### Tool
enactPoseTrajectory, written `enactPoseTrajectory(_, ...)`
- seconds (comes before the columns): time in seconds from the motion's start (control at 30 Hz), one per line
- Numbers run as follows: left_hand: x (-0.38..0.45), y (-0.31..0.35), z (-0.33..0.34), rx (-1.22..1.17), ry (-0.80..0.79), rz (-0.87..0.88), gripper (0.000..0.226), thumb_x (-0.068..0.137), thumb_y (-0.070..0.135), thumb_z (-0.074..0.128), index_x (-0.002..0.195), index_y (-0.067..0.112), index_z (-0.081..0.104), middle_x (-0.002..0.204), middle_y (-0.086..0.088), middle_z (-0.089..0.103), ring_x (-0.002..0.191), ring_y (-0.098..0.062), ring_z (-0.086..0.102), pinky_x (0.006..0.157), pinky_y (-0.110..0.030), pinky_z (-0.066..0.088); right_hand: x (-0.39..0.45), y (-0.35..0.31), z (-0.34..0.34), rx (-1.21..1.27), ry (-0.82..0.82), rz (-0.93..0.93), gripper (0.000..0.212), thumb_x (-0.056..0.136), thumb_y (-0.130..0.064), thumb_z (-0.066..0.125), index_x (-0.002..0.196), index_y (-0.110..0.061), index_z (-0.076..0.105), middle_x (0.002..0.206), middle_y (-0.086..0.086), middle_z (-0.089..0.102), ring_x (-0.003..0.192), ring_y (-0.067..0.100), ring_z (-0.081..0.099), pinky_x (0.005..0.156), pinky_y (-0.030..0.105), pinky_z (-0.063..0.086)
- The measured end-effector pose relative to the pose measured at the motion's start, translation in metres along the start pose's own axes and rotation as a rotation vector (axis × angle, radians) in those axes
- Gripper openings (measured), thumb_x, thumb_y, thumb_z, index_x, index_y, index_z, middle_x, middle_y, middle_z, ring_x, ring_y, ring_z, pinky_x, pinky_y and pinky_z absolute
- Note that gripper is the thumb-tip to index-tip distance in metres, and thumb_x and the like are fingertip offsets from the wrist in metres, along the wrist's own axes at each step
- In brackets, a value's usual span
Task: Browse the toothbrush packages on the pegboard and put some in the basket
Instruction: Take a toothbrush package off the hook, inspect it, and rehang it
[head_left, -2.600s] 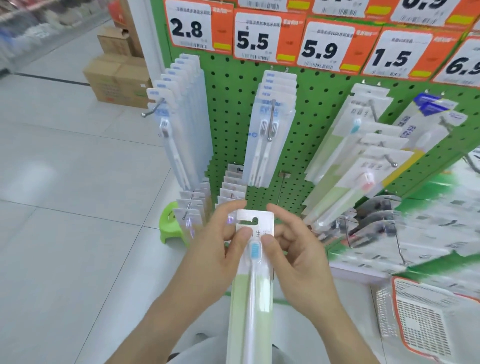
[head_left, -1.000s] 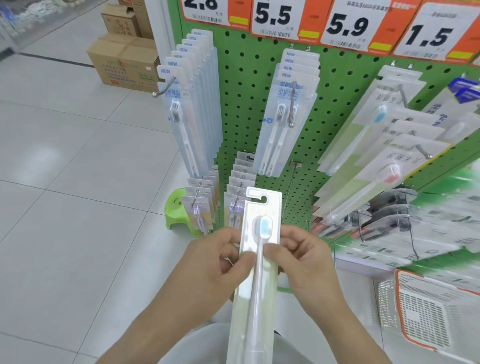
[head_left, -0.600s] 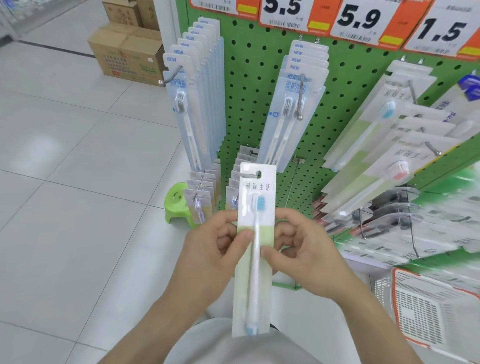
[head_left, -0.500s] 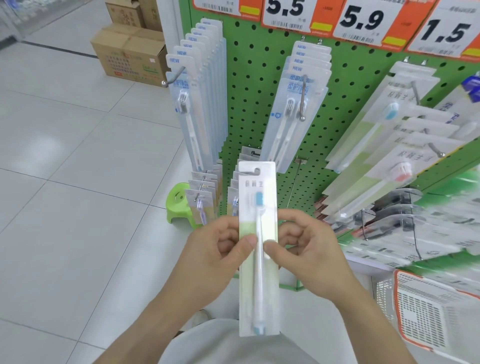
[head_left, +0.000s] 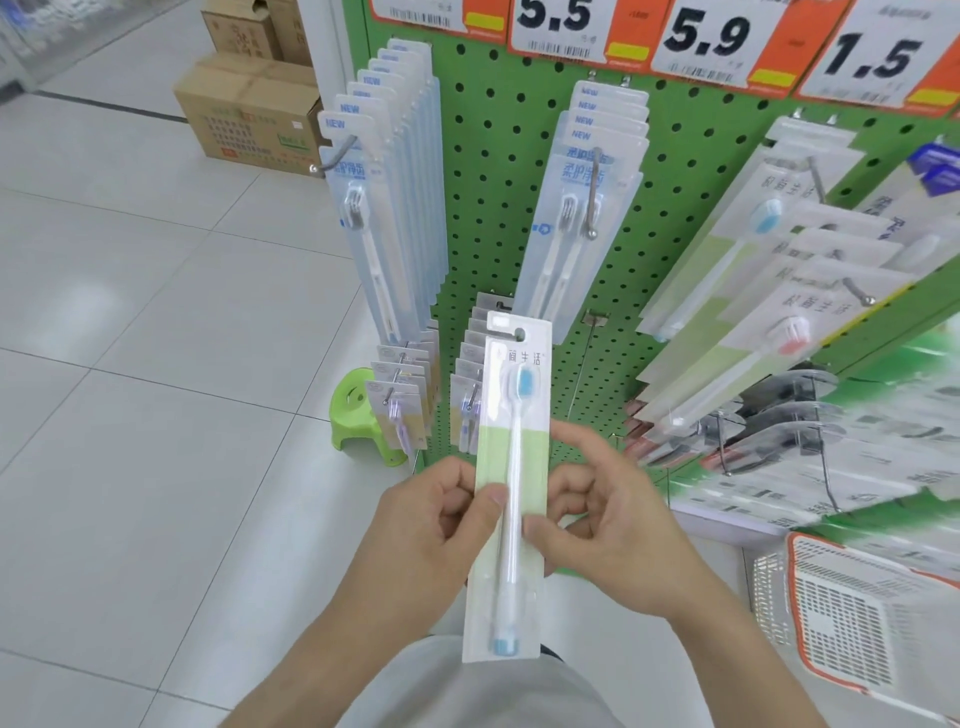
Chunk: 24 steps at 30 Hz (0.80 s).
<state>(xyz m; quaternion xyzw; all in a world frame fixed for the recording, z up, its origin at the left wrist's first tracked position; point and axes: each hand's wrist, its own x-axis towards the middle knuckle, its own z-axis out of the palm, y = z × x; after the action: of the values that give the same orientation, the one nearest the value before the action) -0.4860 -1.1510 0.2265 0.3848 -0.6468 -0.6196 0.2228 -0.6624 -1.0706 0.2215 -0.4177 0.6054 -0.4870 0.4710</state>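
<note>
I hold the toothbrush package (head_left: 511, 499) upright at lower centre of the frame, long axis near vertical, brush head up and hang-hole at the top. My left hand (head_left: 426, 525) pinches its left edge, thumb on the front; my right hand (head_left: 608, 525) pinches the right edge likewise. At lower right sits the basket (head_left: 852, 613), well apart from my hands. Open tiled floor (head_left: 156, 415) fills the left half. Beyond, the green pegboard (head_left: 493, 208) carries hanging toothbrush packs (head_left: 395, 208), with a green stool (head_left: 358, 415) at its foot.
</note>
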Motion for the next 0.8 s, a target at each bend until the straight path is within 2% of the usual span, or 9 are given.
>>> enactPoseTrajectory(0.13, -0.002, 0.002, -0.003, -0.029, -0.174, -0.031, 0.012, 0.101, 0.027, 0.057, 0.109, 0.034, 0.063, 0.094, 0.0, 0.077, 0.07, -0.039, 0.06, 0.07, -0.049, 0.051, 0.002, 0.004, 0.005, 0.096, 0.182, -0.045, 0.06, 0.072, -0.01, 0.079, 0.123, -0.038, 0.063, 0.071, 0.009, 0.067, 0.061, 0.021, 0.061, 0.056, 0.045, 0.057)
enactPoseTrajectory(0.23, -0.002, 0.004, -0.004, -0.019, -0.181, -0.003, 0.017, 0.1, 0.027, 0.058, 0.113, 0.038, 0.06, 0.095, 0.002, 0.078, 0.066, -0.03, 0.056, 0.064, -0.035, 0.046, 0.001, 0.006, 0.009, 0.134, 0.203, -0.067, 0.053, 0.076, -0.012, 0.077, 0.12, -0.039, 0.065, 0.074, 0.008, 0.069, 0.063, 0.021, 0.061, 0.057, 0.043, 0.056)
enactPoseTrajectory(0.3, -0.001, 0.003, -0.003, -0.067, -0.123, 0.006, 0.018, 0.101, 0.018, 0.058, 0.118, 0.025, 0.061, 0.096, 0.0, 0.079, 0.073, -0.022, 0.069, 0.067, -0.023, 0.05, -0.001, 0.007, 0.009, 0.106, 0.141, -0.065, 0.054, 0.081, -0.01, 0.076, 0.128, -0.034, 0.061, 0.076, 0.007, 0.068, 0.066, 0.021, 0.061, 0.054, 0.038, 0.055)
enactPoseTrajectory(0.4, -0.001, 0.002, 0.0, -0.122, -0.077, 0.003, 0.022, 0.098, 0.01, 0.056, 0.119, 0.015, 0.061, 0.093, -0.004, 0.079, 0.074, -0.014, 0.072, 0.067, -0.018, 0.05, -0.004, 0.008, 0.004, 0.087, 0.041, -0.059, 0.067, 0.083, 0.001, 0.075, 0.138, -0.028, 0.051, 0.081, 0.008, 0.065, 0.073, 0.025, 0.061, 0.051, 0.036, 0.056)
enactPoseTrajectory(0.47, -0.002, 0.001, 0.002, -0.142, -0.076, 0.009, 0.024, 0.096, 0.02, 0.056, 0.119, 0.016, 0.062, 0.091, -0.006, 0.079, 0.075, -0.021, 0.073, 0.066, -0.026, 0.053, -0.006, 0.008, 0.003, 0.093, 0.054, -0.075, 0.071, 0.08, 0.004, 0.077, 0.138, -0.029, 0.052, 0.08, 0.009, 0.064, 0.072, 0.028, 0.061, 0.049, 0.039, 0.056)
enactPoseTrajectory(0.53, -0.001, 0.0, 0.001, -0.12, -0.077, 0.006, 0.019, 0.1, 0.033, 0.056, 0.114, 0.023, 0.065, 0.086, -0.011, 0.077, 0.078, -0.039, 0.068, 0.069, -0.045, 0.053, -0.006, 0.009, 0.006, 0.104, 0.133, -0.095, 0.068, 0.075, 0.0, 0.078, 0.132, -0.032, 0.058, 0.077, 0.009, 0.065, 0.067, 0.026, 0.06, 0.047, 0.041, 0.056)
enactPoseTrajectory(0.63, 0.0, -0.007, -0.003, -0.066, -0.103, -0.02, 0.019, 0.095, 0.042, 0.054, 0.102, 0.031, 0.068, 0.082, -0.021, 0.073, 0.071, -0.048, 0.059, 0.066, -0.055, 0.05, -0.006, 0.014, 0.013, 0.195, 0.238, -0.082, 0.061, 0.073, -0.001, 0.079, 0.128, -0.022, 0.061, 0.074, 0.011, 0.067, 0.062, 0.021, 0.061, 0.047, 0.035, 0.054)
enactPoseTrajectory(0.73, 0.0, -0.011, -0.005, -0.021, -0.029, -0.025, 0.016, 0.096, 0.037, 0.059, 0.094, 0.024, 0.067, 0.07, -0.021, 0.069, 0.052, -0.03, 0.043, 0.054, -0.042, 0.039, -0.01, 0.017, 0.018, 0.21, 0.2, -0.063, 0.05, 0.079, -0.003, 0.078, 0.123, -0.021, 0.064, 0.075, 0.011, 0.068, 0.064, 0.019, 0.062, 0.049, 0.033, 0.054)
enactPoseTrajectory(0.8, 0.0, -0.012, -0.005, -0.009, 0.047, -0.02, 0.014, 0.099, 0.029, 0.062, 0.091, 0.018, 0.067, 0.063, -0.019, 0.065, 0.051, -0.019, 0.038, 0.053, -0.039, 0.035, -0.012, 0.017, 0.02, 0.207, 0.11, -0.049, 0.048, 0.082, -0.004, 0.074, 0.124, -0.025, 0.065, 0.079, 0.008, 0.067, 0.068, 0.02, 0.06, 0.051, 0.036, 0.056)
